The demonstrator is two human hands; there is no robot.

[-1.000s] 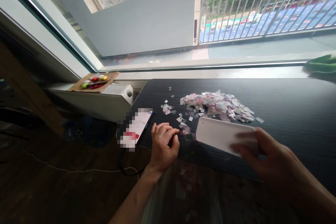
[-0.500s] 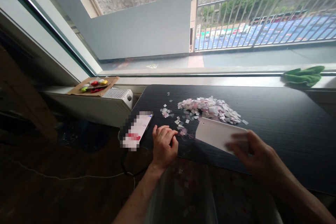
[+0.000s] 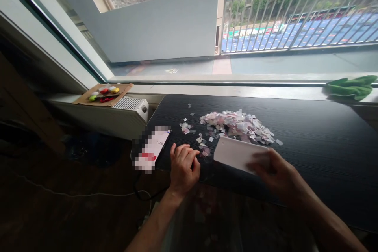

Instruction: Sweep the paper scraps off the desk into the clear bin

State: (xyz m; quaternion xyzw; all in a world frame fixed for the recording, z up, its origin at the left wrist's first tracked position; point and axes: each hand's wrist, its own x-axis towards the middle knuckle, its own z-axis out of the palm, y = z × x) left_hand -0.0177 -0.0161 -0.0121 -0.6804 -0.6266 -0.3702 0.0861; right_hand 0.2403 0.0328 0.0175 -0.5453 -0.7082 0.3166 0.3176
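My right hand (image 3: 270, 165) holds a white scraper (image 3: 234, 153), a flat plate with a small hole near its left corner. The thumb lies on its near face and the right end is blurred. Just beyond the scraper is a heap of small pale pink and white film squares (image 3: 236, 122) on the dark table (image 3: 310, 126). My left hand (image 3: 184, 165) rests at the table's near edge, its fingers loosely bent and nothing seen in them. Beside its fingertips lie a few loose squares (image 3: 204, 151).
A phone (image 3: 153, 147), partly pixelated, lies at the table's left edge. To the left, cardboard (image 3: 124, 89) with colourful small items rests by a white radiator (image 3: 131, 106). A green cloth or glove (image 3: 351, 86) is on the sill. A clear bag or bin sits below the near edge.
My right hand and the scraper have moved a little left and nearer the loose squares. My left hand has stayed almost still. The view has shifted slightly.
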